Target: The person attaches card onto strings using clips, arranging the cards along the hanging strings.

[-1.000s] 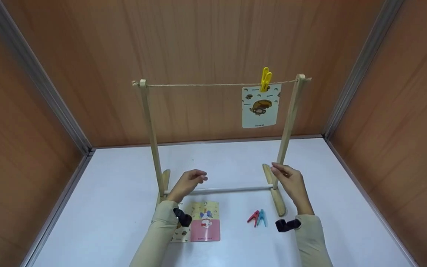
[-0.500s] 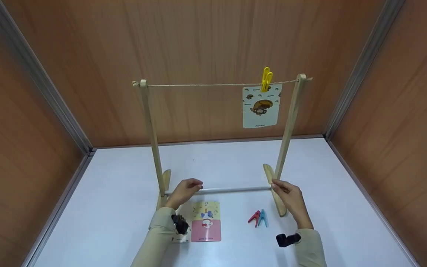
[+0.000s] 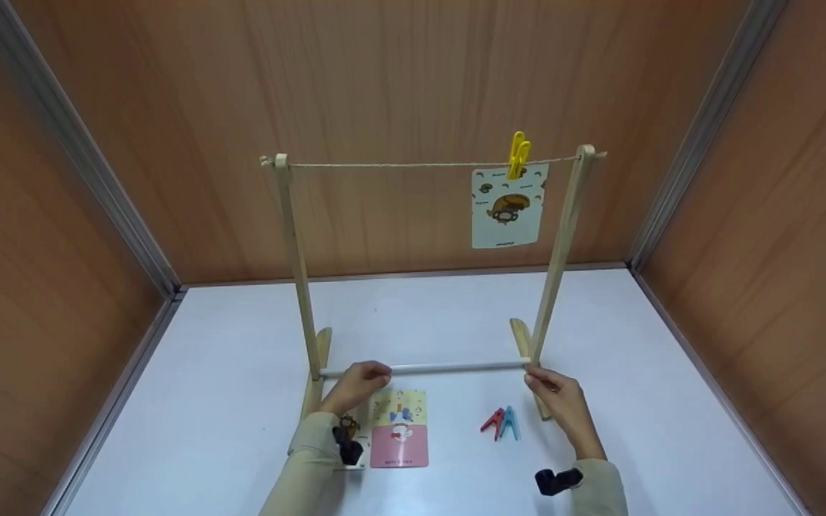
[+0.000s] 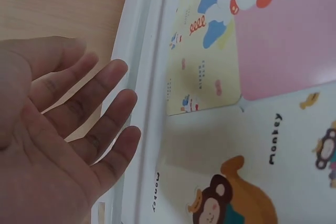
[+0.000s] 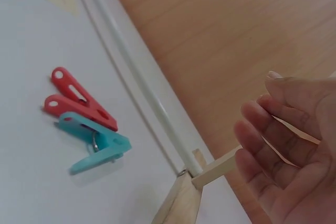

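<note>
My left hand (image 3: 355, 387) hovers over the near side of the rack's white rod (image 3: 456, 368); its fingers are loosely bent and hold nothing. Below it lie a yellow-and-pink card (image 3: 399, 444) and a white monkey card (image 4: 210, 140), partly hidden by my wrist in the head view. My right hand (image 3: 560, 401), also holding nothing, is near the foot of the right post (image 3: 560, 258). A red clothespin (image 3: 492, 423) and a blue clothespin (image 3: 510, 424) lie side by side to its left. On the string (image 3: 384, 165), a yellow clothespin (image 3: 519, 156) holds up another monkey card (image 3: 506, 215).
The wooden rack's left post (image 3: 297, 272) stands beyond my left hand. Its flat feet rest on the white table (image 3: 205, 401). Wood-grain panels (image 3: 399, 86) with grey metal edges (image 3: 90, 143) enclose the back and both sides.
Both hands have come down and toward the person, the right one further, from beside the right post to its foot. The cards and clothespins lie as before.
</note>
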Motion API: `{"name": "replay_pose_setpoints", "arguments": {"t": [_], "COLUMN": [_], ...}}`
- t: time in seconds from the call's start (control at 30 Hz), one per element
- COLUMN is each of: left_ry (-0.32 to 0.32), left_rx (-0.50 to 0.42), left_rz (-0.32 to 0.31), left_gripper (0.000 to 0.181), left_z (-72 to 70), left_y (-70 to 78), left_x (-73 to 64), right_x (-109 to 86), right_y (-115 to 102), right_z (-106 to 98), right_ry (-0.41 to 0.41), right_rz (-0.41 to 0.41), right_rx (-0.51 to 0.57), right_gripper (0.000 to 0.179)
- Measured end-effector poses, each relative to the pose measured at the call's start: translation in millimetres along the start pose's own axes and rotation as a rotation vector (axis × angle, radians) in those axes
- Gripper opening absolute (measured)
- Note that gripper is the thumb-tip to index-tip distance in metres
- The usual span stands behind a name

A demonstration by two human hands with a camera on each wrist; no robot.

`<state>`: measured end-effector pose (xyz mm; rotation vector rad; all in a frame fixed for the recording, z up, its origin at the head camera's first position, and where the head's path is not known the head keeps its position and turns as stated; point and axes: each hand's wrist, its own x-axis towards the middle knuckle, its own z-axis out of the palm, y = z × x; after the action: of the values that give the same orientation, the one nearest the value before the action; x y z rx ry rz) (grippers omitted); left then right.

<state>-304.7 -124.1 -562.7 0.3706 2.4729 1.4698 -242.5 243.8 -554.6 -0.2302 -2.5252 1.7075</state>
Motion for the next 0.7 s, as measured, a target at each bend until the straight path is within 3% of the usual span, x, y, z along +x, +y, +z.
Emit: {"name": "replay_pose_setpoints", "arguments": {"t": [0.33, 0.57, 0.7], "left_ry": [-0.015, -0.039, -0.04], "left_rx": [0.041, 0.013, 0.009], "left_rz": [-0.045, -0.006, -0.019], "left_gripper": [0.03, 0.034, 0.034], "left_z": [0.3, 2.1, 3.7], "left_y": [-6.1, -11.9, -15.1], "left_x": [-5.2, -7.4, -7.9], "right_x": [-11.2, -15.2, -18.5], "right_y": [20, 28, 33], "right_z": [5, 10, 16], "right_ry": [-0.018, -0.031, -0.045], "right_rz": [0.086, 0.085, 0.126], "right_rx": [-0.017, -0.007, -0.005], "right_gripper": [0.039, 0.035, 0.034]}}
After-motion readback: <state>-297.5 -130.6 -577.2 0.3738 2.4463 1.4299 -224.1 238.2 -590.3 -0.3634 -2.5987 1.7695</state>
